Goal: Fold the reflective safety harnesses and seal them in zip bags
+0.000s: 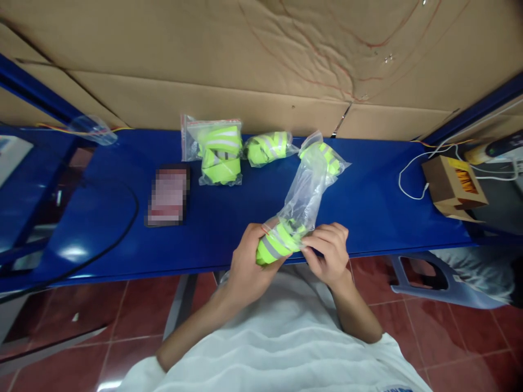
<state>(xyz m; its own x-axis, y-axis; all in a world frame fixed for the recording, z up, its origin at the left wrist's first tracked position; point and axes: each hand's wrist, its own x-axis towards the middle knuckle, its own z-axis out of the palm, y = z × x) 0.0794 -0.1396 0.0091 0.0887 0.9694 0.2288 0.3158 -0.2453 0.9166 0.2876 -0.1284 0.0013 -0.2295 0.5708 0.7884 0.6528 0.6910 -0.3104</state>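
My left hand (251,267) is wrapped round a rolled neon-yellow reflective strap (275,245) with grey bands. Fingers of my right hand (329,253) pinch the edge of a clear plastic bag (304,190) at the roll's right side. The bag's mouth partly covers the roll, and its far end stretches away over the table. Beyond it lies a bagged yellow roll (327,155), partly behind the clear plastic. Another bagged roll (267,148) sits to its left. Farther left, a zip bag (223,139) with yellow reflective material lies behind one more bagged roll (220,167).
A dark-edged flat device with a blurred face (167,196) lies on the blue table (229,218). At the right stand an open cardboard box (455,188) and a white cable (402,179). A clear plastic cup (93,129) lies at the back left. Cardboard (204,49) lines the back.
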